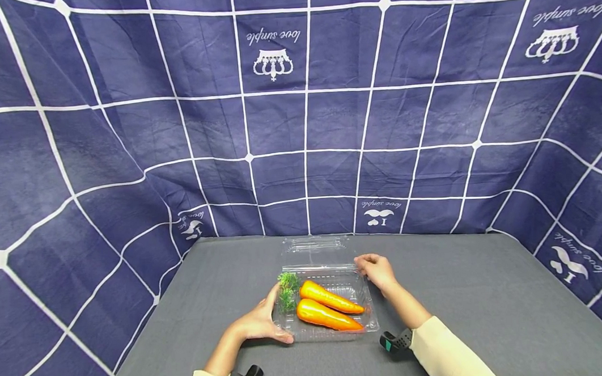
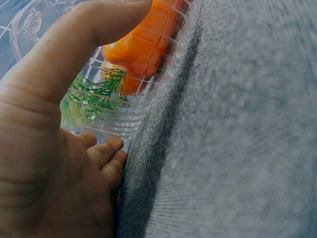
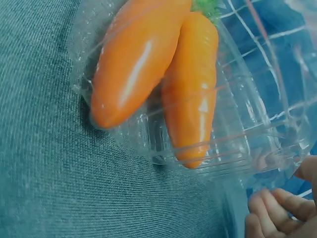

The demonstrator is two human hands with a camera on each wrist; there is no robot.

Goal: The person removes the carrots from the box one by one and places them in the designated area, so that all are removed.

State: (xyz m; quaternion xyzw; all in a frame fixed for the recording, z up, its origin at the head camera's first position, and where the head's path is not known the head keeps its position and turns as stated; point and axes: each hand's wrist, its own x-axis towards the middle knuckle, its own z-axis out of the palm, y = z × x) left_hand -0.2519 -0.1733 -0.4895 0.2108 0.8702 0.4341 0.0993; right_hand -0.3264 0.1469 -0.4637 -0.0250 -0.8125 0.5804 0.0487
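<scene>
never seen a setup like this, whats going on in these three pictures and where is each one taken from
There is no robot here; someone is working bare-handed. The wide picture comes from a head-worn camera looking forward and down; the close ones, from a camera on each wrist.

On the grey woven surface sits a clear, ribbed plastic box, its clear plastic lid folded back. Inside lie two glossy orange carrots with feathery green tops at the left end. The left hand is spread around the box's near left corner; the right hand appears to pinch its edge near the lid.
</scene>
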